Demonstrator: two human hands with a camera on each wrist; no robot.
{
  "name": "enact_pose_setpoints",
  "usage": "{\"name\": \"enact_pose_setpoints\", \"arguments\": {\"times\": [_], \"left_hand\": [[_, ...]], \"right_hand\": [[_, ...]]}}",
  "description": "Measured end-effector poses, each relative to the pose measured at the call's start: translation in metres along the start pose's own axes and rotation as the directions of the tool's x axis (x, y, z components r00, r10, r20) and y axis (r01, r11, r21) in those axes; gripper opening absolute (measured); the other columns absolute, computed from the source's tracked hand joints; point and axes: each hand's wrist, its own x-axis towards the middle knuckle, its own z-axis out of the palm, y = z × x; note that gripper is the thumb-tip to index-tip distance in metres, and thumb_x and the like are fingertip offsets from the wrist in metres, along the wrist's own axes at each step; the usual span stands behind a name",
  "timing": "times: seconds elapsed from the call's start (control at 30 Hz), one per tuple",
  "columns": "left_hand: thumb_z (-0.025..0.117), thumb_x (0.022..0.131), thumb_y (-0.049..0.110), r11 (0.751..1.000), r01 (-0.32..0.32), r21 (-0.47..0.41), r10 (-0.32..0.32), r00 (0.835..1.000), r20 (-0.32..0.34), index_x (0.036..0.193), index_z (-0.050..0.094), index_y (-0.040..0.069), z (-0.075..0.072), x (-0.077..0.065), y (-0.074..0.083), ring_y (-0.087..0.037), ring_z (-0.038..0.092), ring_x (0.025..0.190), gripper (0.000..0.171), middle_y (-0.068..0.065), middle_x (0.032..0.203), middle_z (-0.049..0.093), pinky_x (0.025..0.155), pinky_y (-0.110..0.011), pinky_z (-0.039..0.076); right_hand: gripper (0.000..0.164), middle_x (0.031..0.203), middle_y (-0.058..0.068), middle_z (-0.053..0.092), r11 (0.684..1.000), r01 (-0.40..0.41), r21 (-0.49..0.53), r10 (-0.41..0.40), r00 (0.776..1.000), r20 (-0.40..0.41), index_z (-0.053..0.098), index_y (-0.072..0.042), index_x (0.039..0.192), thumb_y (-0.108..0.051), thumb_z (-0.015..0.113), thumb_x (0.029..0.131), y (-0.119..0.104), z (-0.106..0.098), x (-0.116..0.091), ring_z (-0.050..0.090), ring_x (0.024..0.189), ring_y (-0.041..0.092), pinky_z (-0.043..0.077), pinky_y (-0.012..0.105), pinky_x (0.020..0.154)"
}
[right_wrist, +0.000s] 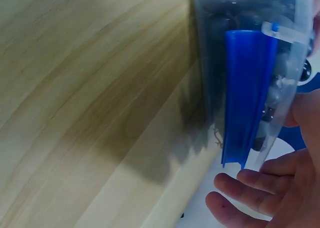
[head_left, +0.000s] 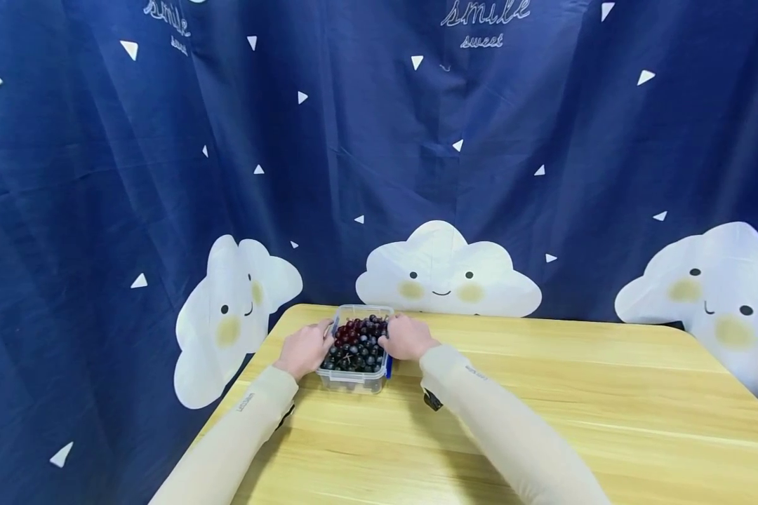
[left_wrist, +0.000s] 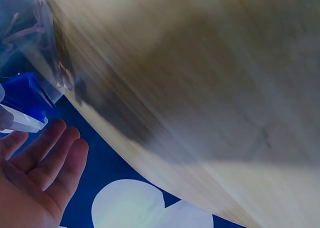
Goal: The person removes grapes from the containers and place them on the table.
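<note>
A clear plastic box (head_left: 354, 377) stands near the table's far left corner, filled with dark grapes (head_left: 361, 359) and a cluster of red grapes (head_left: 347, 331). My left hand (head_left: 305, 348) grips its left side at the rim. On the opposite side my right hand (head_left: 407, 337) holds the rim, thumb over the edge. A blue side clip (right_wrist: 247, 93) hangs down along the wall in the right wrist view, the fingers just beyond its end. Another blue clip (left_wrist: 30, 95) shows beside the left fingers (left_wrist: 70, 165) in the left wrist view.
The light wooden table (head_left: 543, 393) stretches to the right and toward me. A dark blue curtain (head_left: 385, 154) with white clouds (head_left: 448, 273) hangs right behind the table's far edge and along its left side.
</note>
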Motion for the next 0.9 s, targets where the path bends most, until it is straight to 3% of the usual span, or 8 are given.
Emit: {"name": "enact_pose_setpoints", "arguments": {"times": [0.13, 0.2, 0.37, 0.63, 0.77, 0.9], "left_hand": [[0.053, 0.101, 0.023, 1.000, -0.004, 0.006, 0.004, 1.000, 0.004, 0.137, 0.058, 0.009, 0.001, 0.000, 0.002, -0.026, 0.068, 0.079, 0.039, -0.013, 0.102, 0.072, 0.069, -0.050, 0.057], [0.053, 0.101, 0.023, 1.000, -0.005, 0.006, 0.005, 1.000, 0.004, 0.138, 0.058, 0.009, 0.001, 0.000, 0.002, -0.026, 0.068, 0.079, 0.040, -0.013, 0.102, 0.072, 0.068, -0.049, 0.057], [0.052, 0.101, 0.022, 1.000, -0.014, -0.002, 0.014, 1.000, -0.015, 0.138, 0.057, 0.008, 0.001, -0.001, 0.002, -0.027, 0.067, 0.077, 0.040, -0.015, 0.099, 0.072, 0.067, -0.050, 0.056], [0.052, 0.101, 0.024, 1.000, -0.005, 0.001, 0.005, 1.000, 0.005, 0.139, 0.056, 0.009, 0.002, -0.002, 0.006, -0.027, 0.067, 0.078, 0.041, -0.015, 0.102, 0.072, 0.067, -0.050, 0.056], [0.053, 0.101, 0.023, 1.000, -0.008, -0.002, 0.008, 1.000, -0.007, 0.139, 0.056, 0.009, 0.003, -0.003, 0.009, -0.025, 0.065, 0.073, 0.041, -0.014, 0.098, 0.072, 0.064, -0.049, 0.055], [0.052, 0.101, 0.023, 1.000, -0.007, -0.009, 0.006, 1.000, -0.015, 0.139, 0.056, 0.009, 0.005, -0.006, 0.014, -0.025, 0.064, 0.071, 0.041, -0.013, 0.094, 0.071, 0.064, -0.050, 0.054]], "right_hand": [[0.065, 0.148, 0.020, 0.052, 0.999, 0.001, -0.036, -0.002, 1.000, -0.016, 0.050, 0.002, 0.145, -0.045, 0.052, 0.100, -0.001, 0.007, -0.002, 0.065, 0.114, 0.035, 0.059, 0.046, 0.074], [0.068, 0.148, 0.020, 0.051, 0.999, -0.003, -0.047, 0.002, 1.000, -0.024, 0.043, 0.003, 0.150, -0.045, 0.050, 0.101, -0.001, 0.010, -0.003, 0.064, 0.117, 0.036, 0.059, 0.048, 0.075], [0.067, 0.149, 0.018, 0.051, 0.998, -0.008, -0.063, 0.005, 0.998, -0.056, 0.043, 0.003, 0.150, -0.042, 0.049, 0.101, -0.001, 0.014, -0.004, 0.064, 0.118, 0.036, 0.059, 0.048, 0.078], [0.065, 0.149, 0.016, 0.052, 0.995, 0.005, -0.103, -0.009, 0.999, -0.040, 0.046, 0.003, 0.147, -0.042, 0.049, 0.101, 0.000, 0.010, -0.008, 0.067, 0.112, 0.034, 0.060, 0.045, 0.071], [0.065, 0.148, 0.016, 0.053, 0.995, 0.006, -0.101, -0.011, 0.999, -0.049, 0.044, 0.004, 0.148, -0.041, 0.048, 0.101, 0.002, 0.009, -0.011, 0.070, 0.097, 0.029, 0.058, 0.040, 0.061], [0.065, 0.145, 0.016, 0.055, 0.993, 0.009, -0.119, -0.016, 0.998, -0.060, 0.044, 0.004, 0.148, -0.041, 0.046, 0.101, 0.006, 0.013, -0.015, 0.069, 0.094, 0.027, 0.057, 0.040, 0.061]]}}
